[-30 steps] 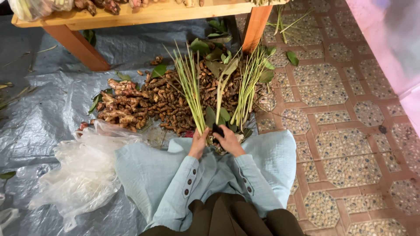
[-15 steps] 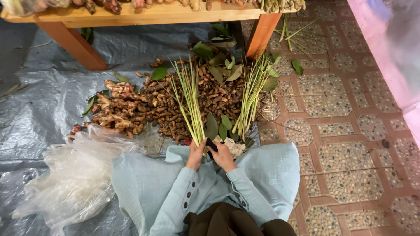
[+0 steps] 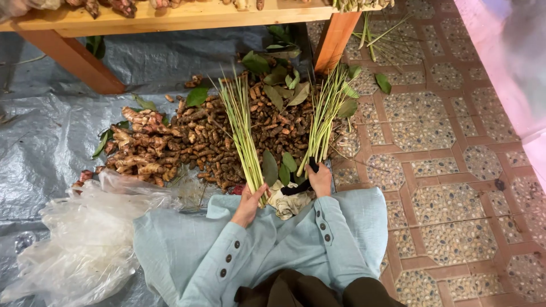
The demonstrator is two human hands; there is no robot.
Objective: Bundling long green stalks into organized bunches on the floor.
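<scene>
Since the earlier frames, the hands have drawn apart: before they met at the pile's near edge, now each grips its own lemongrass bundle. Left hand (image 3: 248, 203) is closed around the base of the left lemongrass bundle (image 3: 242, 133), stalks fanning away over the pile. Right hand (image 3: 320, 179) is closed on the base of the right lemongrass bundle (image 3: 324, 122) together with a dark strip (image 3: 300, 186); what the strip is cannot be made out. Between the hands lies a crumpled pale cloth (image 3: 287, 204), partly hidden by the sleeves.

Both bundles lie on a heap of brown roots (image 3: 227, 142) with loose green leaves (image 3: 278, 91), spread on a grey tarp (image 3: 51, 131). Lighter knobbly roots (image 3: 139, 150) sit at the heap's left. A clear plastic bag (image 3: 79, 239) lies left of the knees, contents not discernible. Wooden table (image 3: 170, 17) is cut off at top; items on it only partly visible. Tiled floor (image 3: 455, 170) to the right.
</scene>
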